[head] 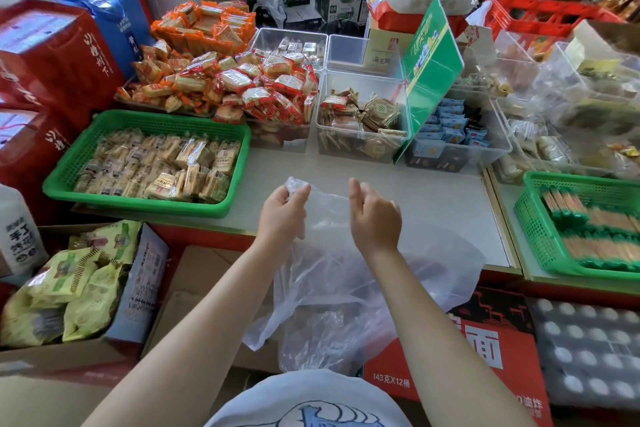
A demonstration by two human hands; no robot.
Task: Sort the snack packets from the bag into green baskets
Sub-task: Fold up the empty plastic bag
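Note:
A clear plastic bag [346,281] hangs over the front edge of the grey counter [433,198], and it looks limp and nearly see-through. My left hand [282,215] pinches the bag's bunched top edge. My right hand [375,215] holds the bag's rim a little to the right, fingers curled. A green basket [239,149] at the left is filled with several beige snack packets [162,166]. A second green basket [533,218] at the right edge holds green-and-tan stick packets [595,222].
Clear bins of wrapped snacks [360,118] and a heap of red and orange packets [221,80] line the back of the counter. A green sign [433,59] stands upright among them. Red boxes [52,55] stand at left; cartons [485,350] and yellow-green packs [76,277] lie below.

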